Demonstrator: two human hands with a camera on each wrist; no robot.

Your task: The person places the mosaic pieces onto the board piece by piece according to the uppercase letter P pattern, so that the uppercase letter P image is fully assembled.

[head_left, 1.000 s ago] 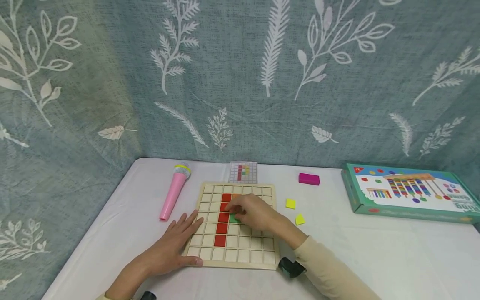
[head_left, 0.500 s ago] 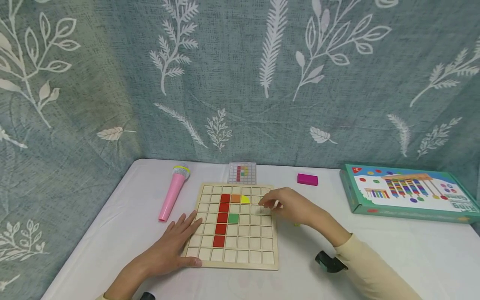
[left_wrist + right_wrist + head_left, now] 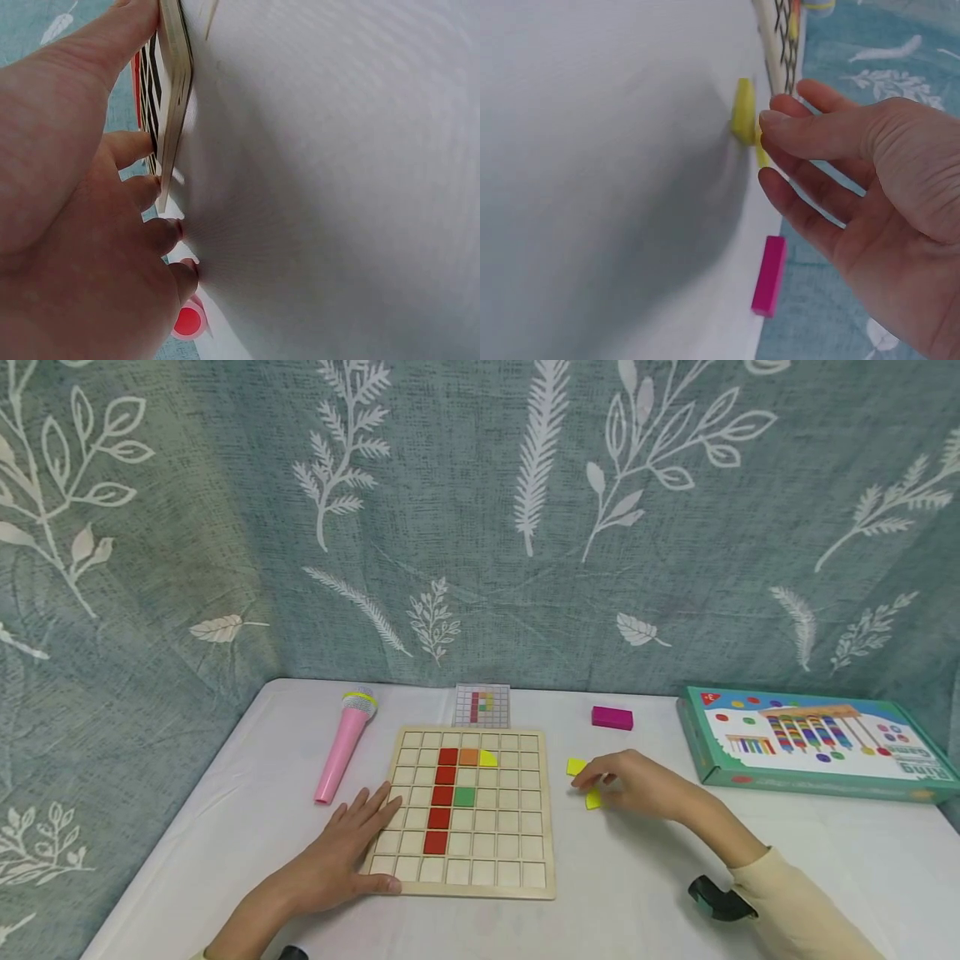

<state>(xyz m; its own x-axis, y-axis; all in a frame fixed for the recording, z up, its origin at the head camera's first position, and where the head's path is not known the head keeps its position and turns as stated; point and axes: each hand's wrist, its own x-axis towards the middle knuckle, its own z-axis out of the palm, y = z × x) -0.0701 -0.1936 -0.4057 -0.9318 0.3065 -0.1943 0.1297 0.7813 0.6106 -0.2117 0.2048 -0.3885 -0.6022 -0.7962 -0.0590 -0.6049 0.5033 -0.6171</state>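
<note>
A wooden grid board (image 3: 497, 845) lies on the white table. In its cells sit a column of red squares (image 3: 439, 817), an orange square (image 3: 468, 757), a yellow quarter-round piece (image 3: 487, 758) and a green square (image 3: 464, 797). My left hand (image 3: 337, 864) rests along the board's left side, fingers spread, thumb at the front edge. To the right of the board, my right hand (image 3: 641, 785) hovers over a yellow square (image 3: 575, 766) and a yellow curved-edge piece (image 3: 593, 799). Its fingers are loosely bent beside a yellow piece (image 3: 742, 112) in the right wrist view, with nothing visibly held.
Behind the board lies a printed pattern card (image 3: 482, 706). A pink toy microphone (image 3: 343, 752) lies to the left. A magenta block (image 3: 612, 718) and a green toy box (image 3: 813, 743) are at the back right. A patterned curtain (image 3: 480, 518) hangs behind the table.
My right hand has moved right, off the board, to the loose yellow pieces. The yellow quarter-round beside the orange square has come into sight. My left hand stays in place.
</note>
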